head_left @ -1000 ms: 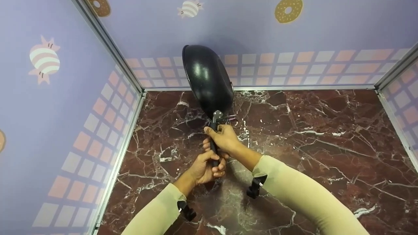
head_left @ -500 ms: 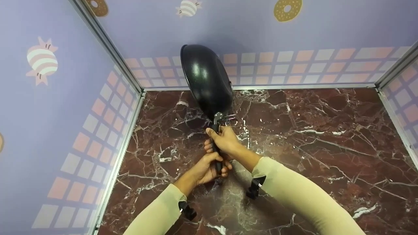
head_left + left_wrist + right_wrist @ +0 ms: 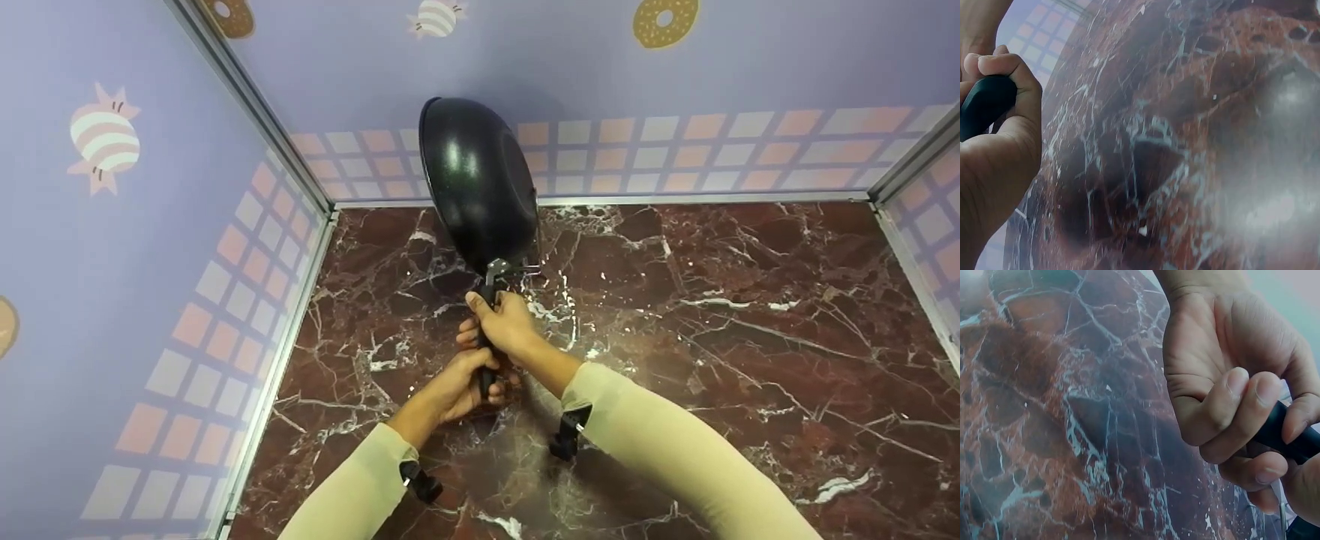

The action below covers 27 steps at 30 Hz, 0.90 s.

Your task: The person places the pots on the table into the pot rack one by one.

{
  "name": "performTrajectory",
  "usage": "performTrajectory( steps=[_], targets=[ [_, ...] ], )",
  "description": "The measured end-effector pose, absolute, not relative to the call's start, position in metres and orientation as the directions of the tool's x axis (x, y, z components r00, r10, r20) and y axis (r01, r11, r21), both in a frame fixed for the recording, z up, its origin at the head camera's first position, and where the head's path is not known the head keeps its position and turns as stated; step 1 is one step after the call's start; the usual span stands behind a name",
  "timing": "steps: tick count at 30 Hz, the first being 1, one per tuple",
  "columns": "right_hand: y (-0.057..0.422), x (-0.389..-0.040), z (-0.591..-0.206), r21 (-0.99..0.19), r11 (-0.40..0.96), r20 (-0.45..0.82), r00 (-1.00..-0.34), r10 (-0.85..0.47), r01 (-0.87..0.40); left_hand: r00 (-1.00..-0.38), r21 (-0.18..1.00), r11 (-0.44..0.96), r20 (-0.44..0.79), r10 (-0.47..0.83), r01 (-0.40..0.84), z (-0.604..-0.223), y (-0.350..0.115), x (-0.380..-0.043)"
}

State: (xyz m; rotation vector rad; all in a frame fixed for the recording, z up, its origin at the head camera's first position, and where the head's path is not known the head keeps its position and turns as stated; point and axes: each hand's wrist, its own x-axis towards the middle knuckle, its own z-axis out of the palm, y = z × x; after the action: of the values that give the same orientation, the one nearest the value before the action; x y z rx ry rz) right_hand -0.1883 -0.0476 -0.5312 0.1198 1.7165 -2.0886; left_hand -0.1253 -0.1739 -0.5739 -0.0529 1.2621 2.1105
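Note:
In the head view a black wok-like pan (image 3: 480, 180) is held on its side, its rounded outside towards me and its rim to the left. Its black handle (image 3: 487, 382) points down towards me. My right hand (image 3: 508, 324) grips the handle near the metal joint, thumb along the top. Lower down, my left hand (image 3: 456, 386) grips it close to the end, fingers curled round from below. The left wrist view shows the handle's end (image 3: 988, 104) poking out of the left fist. The pan's inside is hidden.
Thin metal wire (image 3: 529, 269) shows beside the joint, at the pan's right side. Below lies a red-brown marble-patterned tabletop (image 3: 750, 337) with white veins. A purple back wall (image 3: 585, 67) stands close behind the pan, and a left wall (image 3: 172, 150) borders the table.
The handle's lower end swings slightly right, then back left, and both hands shift a little left with it. My left hand sits slightly lower. The pan stays nearly in place.

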Motion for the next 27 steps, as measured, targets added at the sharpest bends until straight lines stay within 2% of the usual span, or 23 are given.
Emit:
performTrajectory(
  steps=[4, 7, 11, 14, 16, 19, 20, 23, 27],
  targets=[
    [-0.051, -0.189, -0.535, -0.909, -0.179, -0.326, -0.909, -0.259, 0.377, -0.778, 0.775, -0.302, -0.355, 0.519, -0.555, -0.576, -0.18, -0.126],
    [-0.049, -0.189, -0.54, -0.915, -0.153, -0.333, -0.912, -0.24, 0.374, -0.784, 0.774, -0.299, -0.373, 0.497, -0.558, -0.58, -0.181, -0.125],
    [-0.044, -0.191, -0.543, -0.947, 0.051, -0.32, -0.932, -0.171, 0.316, -0.808, 0.777, -0.302, -0.41, 0.424, -0.553, -0.583, -0.179, -0.125],
    [-0.038, -0.193, -0.545, -0.939, 0.209, -0.302, -0.946, -0.121, 0.273, -0.849, 0.825, -0.265, -0.405, 0.339, -0.499, -0.586, -0.176, -0.125],
    [-0.035, -0.194, -0.547, -0.927, 0.273, -0.294, -0.95, -0.102, 0.258, -0.887, 0.886, -0.174, -0.377, 0.267, -0.429, -0.588, -0.173, -0.125],
    [-0.032, -0.194, -0.549, -0.913, 0.337, -0.274, -0.958, -0.087, 0.23, -0.94, 0.955, 0.101, -0.293, 0.177, -0.279, -0.59, -0.17, -0.125],
    [-0.032, -0.194, -0.55, -0.909, 0.352, -0.267, -0.96, -0.086, 0.222, -0.958, 0.961, 0.19, -0.233, 0.165, -0.201, -0.605, -0.173, -0.128],
    [-0.029, -0.196, -0.553, -0.905, 0.379, -0.247, -0.964, -0.102, 0.192, -0.984, 0.909, 0.414, -0.118, 0.133, -0.053, -0.615, -0.176, -0.132],
    [-0.024, -0.204, -0.574, -0.904, 0.405, -0.208, -0.968, -0.138, 0.137, -0.995, 0.841, 0.542, -0.041, 0.093, 0.017, -0.626, -0.178, -0.136]
  ],
)
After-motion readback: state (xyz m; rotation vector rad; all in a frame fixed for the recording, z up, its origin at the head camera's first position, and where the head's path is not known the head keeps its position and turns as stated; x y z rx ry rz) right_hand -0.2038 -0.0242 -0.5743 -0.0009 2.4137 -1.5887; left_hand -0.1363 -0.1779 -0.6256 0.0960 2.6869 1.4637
